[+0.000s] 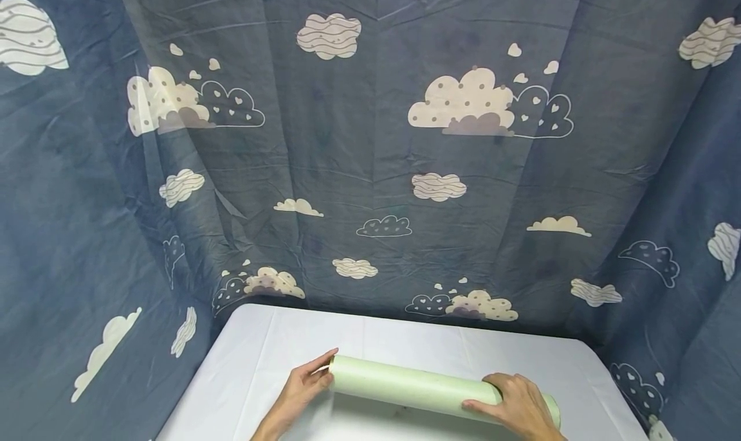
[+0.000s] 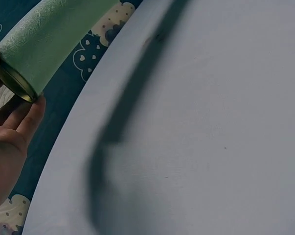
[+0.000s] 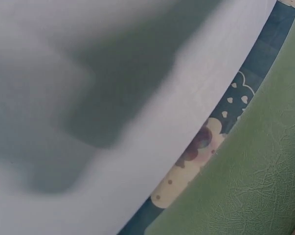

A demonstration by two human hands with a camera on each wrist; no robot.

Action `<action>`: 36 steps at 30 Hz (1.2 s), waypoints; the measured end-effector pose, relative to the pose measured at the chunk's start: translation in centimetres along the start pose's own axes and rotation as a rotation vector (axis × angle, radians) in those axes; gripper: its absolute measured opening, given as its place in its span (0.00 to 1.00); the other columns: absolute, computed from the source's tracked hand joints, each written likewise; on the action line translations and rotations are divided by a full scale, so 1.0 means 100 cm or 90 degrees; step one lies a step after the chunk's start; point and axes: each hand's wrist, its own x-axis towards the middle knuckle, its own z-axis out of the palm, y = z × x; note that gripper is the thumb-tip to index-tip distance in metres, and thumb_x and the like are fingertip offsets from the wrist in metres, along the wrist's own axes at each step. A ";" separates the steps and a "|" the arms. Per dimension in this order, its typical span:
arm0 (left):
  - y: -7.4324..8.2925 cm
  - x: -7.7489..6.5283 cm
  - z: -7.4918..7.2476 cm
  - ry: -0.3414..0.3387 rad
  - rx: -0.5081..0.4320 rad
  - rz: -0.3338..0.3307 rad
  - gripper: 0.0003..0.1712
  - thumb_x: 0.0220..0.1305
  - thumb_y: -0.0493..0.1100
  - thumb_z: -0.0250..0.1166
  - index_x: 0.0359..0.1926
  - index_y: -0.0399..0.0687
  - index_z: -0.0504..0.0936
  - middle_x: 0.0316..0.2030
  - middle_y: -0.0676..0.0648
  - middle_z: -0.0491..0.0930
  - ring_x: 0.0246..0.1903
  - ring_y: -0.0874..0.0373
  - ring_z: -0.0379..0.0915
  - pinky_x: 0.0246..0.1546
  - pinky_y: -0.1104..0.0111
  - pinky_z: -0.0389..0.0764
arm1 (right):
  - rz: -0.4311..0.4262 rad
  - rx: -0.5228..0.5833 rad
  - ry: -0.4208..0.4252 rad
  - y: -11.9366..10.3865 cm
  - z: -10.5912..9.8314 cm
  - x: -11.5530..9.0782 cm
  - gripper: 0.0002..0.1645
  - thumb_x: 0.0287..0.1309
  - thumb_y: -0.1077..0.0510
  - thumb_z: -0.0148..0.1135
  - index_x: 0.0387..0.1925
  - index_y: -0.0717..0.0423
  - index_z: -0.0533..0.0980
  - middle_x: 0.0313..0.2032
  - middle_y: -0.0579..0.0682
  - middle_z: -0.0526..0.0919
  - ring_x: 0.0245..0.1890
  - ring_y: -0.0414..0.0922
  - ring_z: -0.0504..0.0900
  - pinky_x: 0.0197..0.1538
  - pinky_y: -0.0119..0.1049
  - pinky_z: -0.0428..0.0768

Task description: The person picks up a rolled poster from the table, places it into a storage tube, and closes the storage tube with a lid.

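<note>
A pale green roll of sheet material is held lengthwise above the white table, slanting down to the right in the head view. My left hand holds its left end between thumb and fingers. In the left wrist view, the fingertips of the left hand touch the rim of the roll's hollow end. Near the right end, my right hand grips round the roll, thumb along the near side. Creased, leather-like texture shows on the roll in the right wrist view, where that hand is almost wholly out of frame.
The white-covered table has rounded far corners. A dark blue cloth with cloud prints hangs behind it and along both sides. Shadows of the roll and hands fall on the tabletop.
</note>
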 end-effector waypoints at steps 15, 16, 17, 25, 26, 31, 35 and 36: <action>0.010 0.005 -0.008 -0.113 -0.041 0.025 0.36 0.77 0.38 0.59 0.79 0.36 0.57 0.77 0.28 0.56 0.68 0.63 0.73 0.63 0.72 0.77 | 0.047 -0.014 -0.106 0.003 -0.008 0.018 0.31 0.38 0.24 0.77 0.29 0.44 0.88 0.24 0.36 0.87 0.21 0.31 0.70 0.27 0.30 0.67; 0.009 0.005 -0.008 -0.120 -0.046 0.036 0.37 0.77 0.37 0.60 0.79 0.35 0.56 0.77 0.27 0.56 0.68 0.63 0.73 0.63 0.72 0.77 | 0.046 -0.013 -0.104 0.004 -0.008 0.018 0.30 0.39 0.24 0.77 0.30 0.44 0.88 0.25 0.36 0.87 0.21 0.31 0.71 0.27 0.31 0.68; 0.008 0.004 -0.008 -0.123 -0.050 0.044 0.37 0.76 0.36 0.59 0.79 0.34 0.56 0.77 0.27 0.55 0.67 0.64 0.73 0.63 0.72 0.77 | 0.046 -0.012 -0.107 0.004 -0.007 0.017 0.30 0.40 0.24 0.77 0.30 0.43 0.88 0.25 0.36 0.87 0.21 0.31 0.72 0.27 0.31 0.68; 0.005 -0.009 -0.001 -0.143 -0.044 0.026 0.38 0.75 0.36 0.61 0.78 0.31 0.56 0.75 0.24 0.55 0.66 0.61 0.76 0.61 0.70 0.79 | 0.105 0.012 -0.173 0.002 -0.004 0.004 0.33 0.42 0.24 0.75 0.29 0.47 0.88 0.19 0.36 0.81 0.20 0.36 0.67 0.27 0.32 0.66; 0.007 -0.010 -0.001 -0.143 -0.026 0.023 0.38 0.74 0.36 0.63 0.77 0.31 0.58 0.74 0.23 0.59 0.64 0.59 0.78 0.60 0.70 0.80 | 0.098 0.009 -0.165 0.002 -0.003 0.004 0.33 0.41 0.23 0.75 0.29 0.47 0.88 0.19 0.35 0.81 0.20 0.35 0.67 0.27 0.31 0.66; 0.017 -0.008 0.007 -0.123 0.166 0.024 0.35 0.64 0.43 0.75 0.69 0.42 0.75 0.63 0.38 0.78 0.53 0.61 0.80 0.52 0.71 0.82 | 0.023 -0.003 -0.108 -0.001 0.002 0.009 0.32 0.37 0.21 0.76 0.27 0.42 0.87 0.17 0.30 0.77 0.18 0.31 0.63 0.26 0.29 0.64; 0.019 -0.005 0.015 -0.081 0.268 0.040 0.35 0.54 0.47 0.81 0.63 0.50 0.82 0.56 0.47 0.83 0.47 0.65 0.77 0.46 0.71 0.79 | -0.027 0.017 -0.072 -0.003 0.007 0.012 0.29 0.36 0.21 0.77 0.25 0.39 0.86 0.17 0.27 0.73 0.17 0.28 0.61 0.25 0.27 0.62; 0.019 -0.005 0.016 -0.070 0.271 0.044 0.34 0.53 0.47 0.82 0.62 0.51 0.83 0.55 0.47 0.84 0.47 0.65 0.77 0.46 0.71 0.78 | -0.035 0.024 -0.066 -0.004 0.008 0.012 0.29 0.36 0.22 0.77 0.25 0.38 0.86 0.17 0.26 0.74 0.17 0.28 0.61 0.25 0.27 0.62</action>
